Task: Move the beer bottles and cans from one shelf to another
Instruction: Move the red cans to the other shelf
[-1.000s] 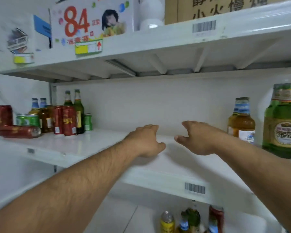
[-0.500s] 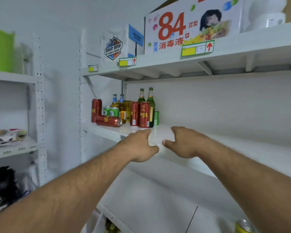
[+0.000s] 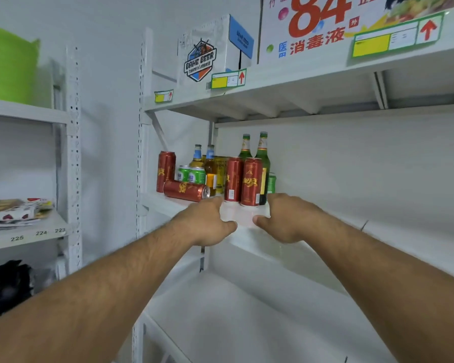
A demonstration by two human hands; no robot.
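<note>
Just beyond the fingertips of both hands stand two red cans with gold lettering. Behind them rise two green bottles with gold-and-red neck labels. Left of the left hand lies a red can on its side, with short green cans and amber bottles with blue neck labels behind it.

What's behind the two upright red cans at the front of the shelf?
Behind the two upright red cans stand two green bottles, a yellow can and a small green can. The bottles' lower parts are covered.
</note>
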